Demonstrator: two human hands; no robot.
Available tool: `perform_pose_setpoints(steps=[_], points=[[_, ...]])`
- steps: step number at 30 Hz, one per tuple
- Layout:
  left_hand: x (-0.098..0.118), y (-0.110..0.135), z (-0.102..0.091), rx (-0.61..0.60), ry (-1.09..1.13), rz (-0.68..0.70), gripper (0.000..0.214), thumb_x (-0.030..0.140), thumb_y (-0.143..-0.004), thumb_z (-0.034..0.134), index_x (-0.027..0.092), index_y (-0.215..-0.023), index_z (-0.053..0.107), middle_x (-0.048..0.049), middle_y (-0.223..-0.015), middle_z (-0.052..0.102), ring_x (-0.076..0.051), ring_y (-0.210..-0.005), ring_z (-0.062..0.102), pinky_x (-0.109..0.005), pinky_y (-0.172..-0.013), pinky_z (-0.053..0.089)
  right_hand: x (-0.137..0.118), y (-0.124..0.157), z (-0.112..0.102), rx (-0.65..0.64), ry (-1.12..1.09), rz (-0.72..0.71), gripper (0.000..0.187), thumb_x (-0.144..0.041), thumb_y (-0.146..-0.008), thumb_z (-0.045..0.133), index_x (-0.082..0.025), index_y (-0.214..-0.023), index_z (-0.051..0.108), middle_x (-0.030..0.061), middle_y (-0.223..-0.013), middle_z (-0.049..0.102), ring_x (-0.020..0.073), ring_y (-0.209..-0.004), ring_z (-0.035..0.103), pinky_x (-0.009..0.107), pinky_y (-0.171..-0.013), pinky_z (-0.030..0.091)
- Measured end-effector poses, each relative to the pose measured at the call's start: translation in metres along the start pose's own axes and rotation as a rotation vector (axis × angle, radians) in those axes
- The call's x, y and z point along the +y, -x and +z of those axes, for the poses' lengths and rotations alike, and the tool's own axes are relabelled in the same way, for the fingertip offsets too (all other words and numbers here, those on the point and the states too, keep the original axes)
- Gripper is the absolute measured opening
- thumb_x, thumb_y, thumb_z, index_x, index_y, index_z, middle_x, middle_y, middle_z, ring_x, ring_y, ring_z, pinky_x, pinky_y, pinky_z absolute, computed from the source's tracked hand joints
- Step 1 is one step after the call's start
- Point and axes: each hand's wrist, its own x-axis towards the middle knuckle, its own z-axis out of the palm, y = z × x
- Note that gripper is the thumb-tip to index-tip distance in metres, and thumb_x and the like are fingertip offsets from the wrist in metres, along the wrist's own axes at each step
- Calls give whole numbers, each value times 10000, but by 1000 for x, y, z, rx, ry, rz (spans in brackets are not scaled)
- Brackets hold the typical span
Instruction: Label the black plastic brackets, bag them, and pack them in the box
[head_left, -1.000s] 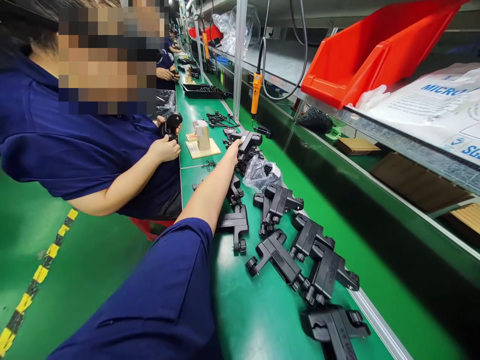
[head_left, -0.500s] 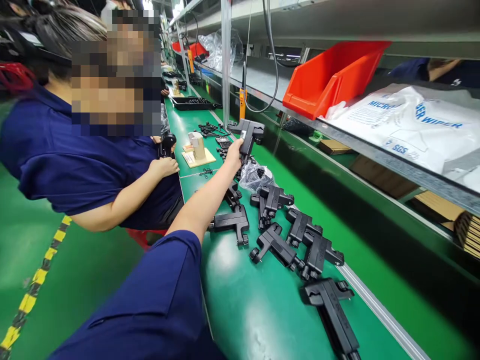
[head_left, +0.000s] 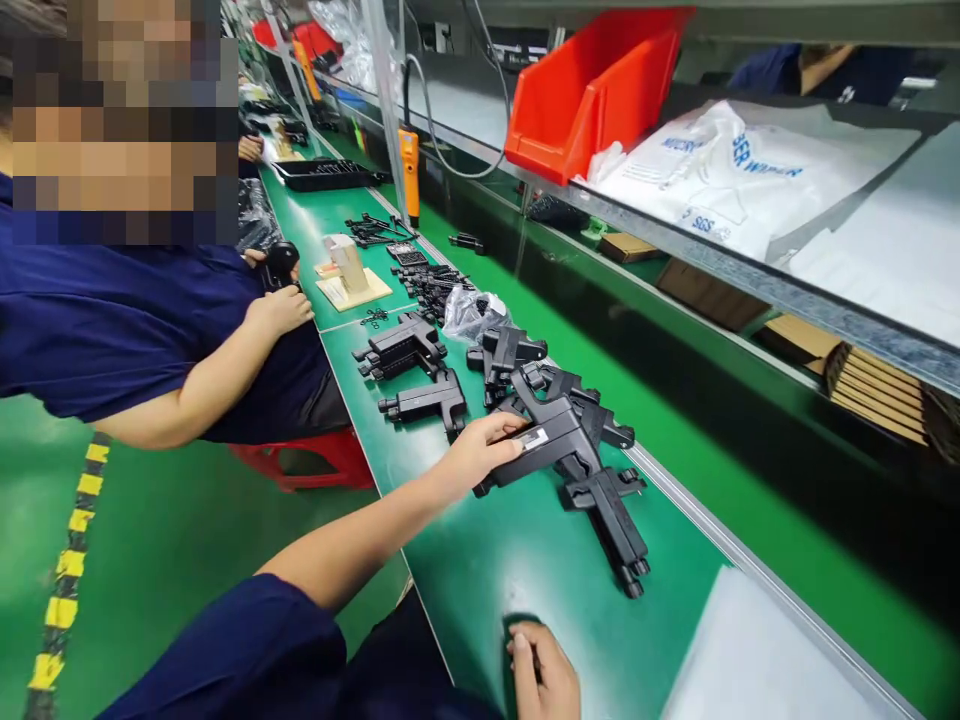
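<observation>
My left hand point(head_left: 480, 455) is closed round a black T-shaped plastic bracket point(head_left: 559, 435) with a white label, held over other brackets on the green bench. Just beyond it more of the same pieces overlap in a loose cluster, and one bracket point(head_left: 619, 525) lies to its right. Two others, a nearer bracket point(head_left: 427, 400) and a farther bracket point(head_left: 401, 345), rest on the left side of the bench. My right hand point(head_left: 546, 672) is at the bottom of the view, low over the bench, with its fingers curled; whatever is inside them is hidden.
A seated co-worker point(head_left: 150, 340) on the left holds a black part. Small black parts point(head_left: 435, 290), a plastic bag point(head_left: 474, 312) and a block on a pale board point(head_left: 356, 290) lie farther along. A red bin point(head_left: 592, 100) and white wiper packs point(head_left: 712, 180) occupy the shelf; a white sheet point(head_left: 735, 650) is at lower right.
My left hand has drawn back toward me from far down the bench, bringing the labelled bracket along. My right hand has come into view at the bottom, and the view has shifted right.
</observation>
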Motion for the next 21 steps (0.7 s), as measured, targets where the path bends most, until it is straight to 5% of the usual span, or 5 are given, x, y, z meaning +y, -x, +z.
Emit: perform_pose_setpoints(steps=[6, 15, 21], points=[[48, -4, 25, -21, -215, -59, 406, 381, -677, 636, 150, -1011, 651, -68, -999, 697, -239, -920, 631, -354, -840, 475, -3, -3, -15, -153, 65, -85, 312, -353, -981, 429, -232, -890, 701, 22, -762, 722, 141, -688, 694, 211, -650, 542], [175, 38, -19, 78, -409, -136, 396, 381, -702, 625, 166, -1029, 686, -73, -1060, 691, -261, -987, 624, -377, -912, 470, -35, -25, -15, -286, 253, -31, 576, -563, -980, 273, -202, -801, 684, 82, -738, 710, 191, -695, 675, 300, -686, 529], [215, 101, -40, 288, -335, -242, 426, 405, -676, 632, 144, -1008, 685, -58, -980, 694, -233, -895, 617, -325, -799, 473, -39, -35, -20, -395, 320, -57, 555, -571, -948, 258, -207, -810, 654, 101, -794, 708, 228, -732, 672, 328, -665, 504]])
